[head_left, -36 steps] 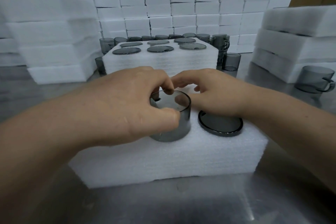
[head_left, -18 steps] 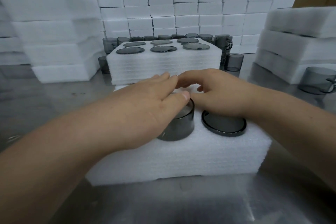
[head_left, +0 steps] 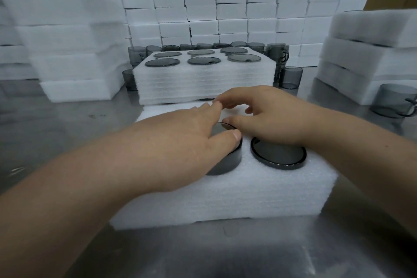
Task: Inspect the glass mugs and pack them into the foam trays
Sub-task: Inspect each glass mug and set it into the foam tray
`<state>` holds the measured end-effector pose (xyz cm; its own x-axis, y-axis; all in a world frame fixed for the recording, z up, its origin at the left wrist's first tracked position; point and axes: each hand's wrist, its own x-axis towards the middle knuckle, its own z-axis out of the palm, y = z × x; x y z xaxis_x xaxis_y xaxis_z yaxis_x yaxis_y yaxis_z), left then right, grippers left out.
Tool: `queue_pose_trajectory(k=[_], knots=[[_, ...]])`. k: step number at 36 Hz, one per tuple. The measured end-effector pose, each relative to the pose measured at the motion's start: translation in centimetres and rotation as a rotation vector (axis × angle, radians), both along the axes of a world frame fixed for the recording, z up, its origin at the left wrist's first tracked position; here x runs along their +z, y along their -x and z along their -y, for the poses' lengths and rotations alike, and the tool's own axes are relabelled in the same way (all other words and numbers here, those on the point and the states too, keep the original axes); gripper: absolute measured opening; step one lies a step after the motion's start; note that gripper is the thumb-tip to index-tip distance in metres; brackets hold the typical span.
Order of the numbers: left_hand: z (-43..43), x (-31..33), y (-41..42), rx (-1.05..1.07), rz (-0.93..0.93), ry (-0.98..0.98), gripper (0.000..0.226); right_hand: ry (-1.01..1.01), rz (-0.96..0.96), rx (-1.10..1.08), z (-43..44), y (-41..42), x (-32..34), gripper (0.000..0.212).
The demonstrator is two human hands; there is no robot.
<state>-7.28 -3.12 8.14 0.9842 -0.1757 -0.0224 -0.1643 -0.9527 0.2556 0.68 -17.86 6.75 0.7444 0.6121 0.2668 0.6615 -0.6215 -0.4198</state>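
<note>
A white foam tray point(head_left: 237, 198) lies in front of me on the steel table. A smoky grey glass mug point(head_left: 228, 162) stands partly sunk in one of its holes, its upper wall still above the foam. My left hand point(head_left: 180, 149) lies flat on top of this mug and presses on it with straight fingers. My right hand point(head_left: 270, 117) hovers just behind, its thumb touching the mug's far rim and its fingers loosely bent. To the right, a second mug point(head_left: 279, 158) sits almost flush in its hole.
Behind stands a filled foam tray point(head_left: 203, 83) with several mugs in it. Loose mugs point(head_left: 291, 77) ring it, and one more mug point(head_left: 394, 100) sits at the right. Foam stacks rise on the left point(head_left: 74, 70), on the right point(head_left: 372, 52) and along the back wall point(head_left: 225, 7).
My left hand let go of the mug's side, flattened on its top and pushed it deeper into the foam. My right hand stayed at the far rim.
</note>
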Motion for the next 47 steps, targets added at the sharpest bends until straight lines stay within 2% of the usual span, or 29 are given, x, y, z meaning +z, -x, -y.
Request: queue_pose_trajectory(k=[5, 13, 47], knots=[[0.1, -0.1, 0.0, -0.007, 0.0, -0.018, 0.083, -0.006, -0.004, 0.003, -0.1, 0.0, -0.1, 0.054], [0.0, -0.2, -0.1, -0.038, -0.038, -0.036, 0.08, 0.004, -0.007, -0.008, 0.1, -0.2, -0.2, 0.042], [-0.3, -0.7, -0.7, -0.098, -0.183, -0.202, 0.087, 0.003, 0.012, 0.012, 0.2, -0.4, -0.3, 0.043]])
